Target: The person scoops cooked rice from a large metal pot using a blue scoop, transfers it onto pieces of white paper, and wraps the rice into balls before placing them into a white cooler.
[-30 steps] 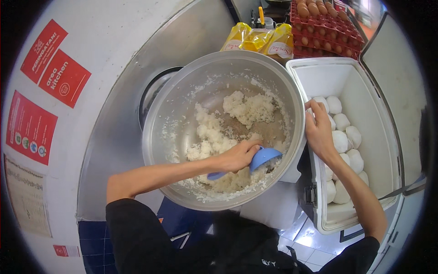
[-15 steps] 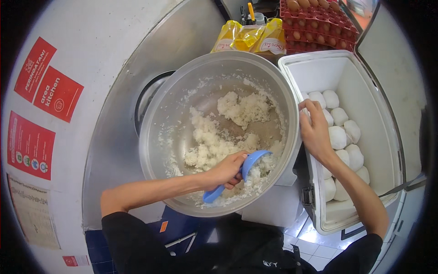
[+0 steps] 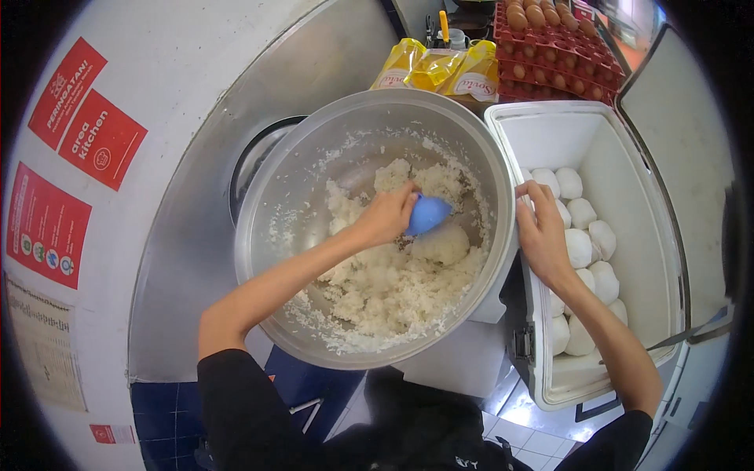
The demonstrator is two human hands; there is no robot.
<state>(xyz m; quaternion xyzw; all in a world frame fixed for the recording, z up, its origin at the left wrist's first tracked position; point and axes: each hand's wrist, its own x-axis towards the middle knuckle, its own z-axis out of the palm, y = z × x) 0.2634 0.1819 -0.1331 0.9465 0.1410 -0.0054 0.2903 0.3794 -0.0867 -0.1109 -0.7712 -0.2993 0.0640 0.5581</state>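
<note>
A large metal pot (image 3: pixel 271 196) holds cooked white rice (image 3: pixel 385 286), heaped in clumps with grains stuck to the walls. My left hand (image 3: pixel 390 213) reaches over the pot, fingers wrapped round a blue plastic rice scoop (image 3: pixel 429 214). The scoop's rounded back faces up, close over the rice right of the pot's middle; its handle is mostly hidden by the hand. At the pot's right edge, my right hand (image 3: pixel 542 231) has its bent fingers and thumb on the rim, beside the wall of a white cooler box (image 3: pixel 581 118).
Several white rounded bundles (image 3: pixel 580 248) lie inside the cooler box, whose lid (image 3: pixel 675 149) stands raised on the right. Behind the pot are yellow-clear pouches (image 3: pixel 440 72) and stacked red egg trays (image 3: pixel 550 51). A round metal lid (image 3: pixel 250 161) sits left of the pot.
My left hand has carried the scoop away from the pot's near side toward its far middle, turning the scoop's back upward. The right hand stays at the rim. The view has shifted slightly.
</note>
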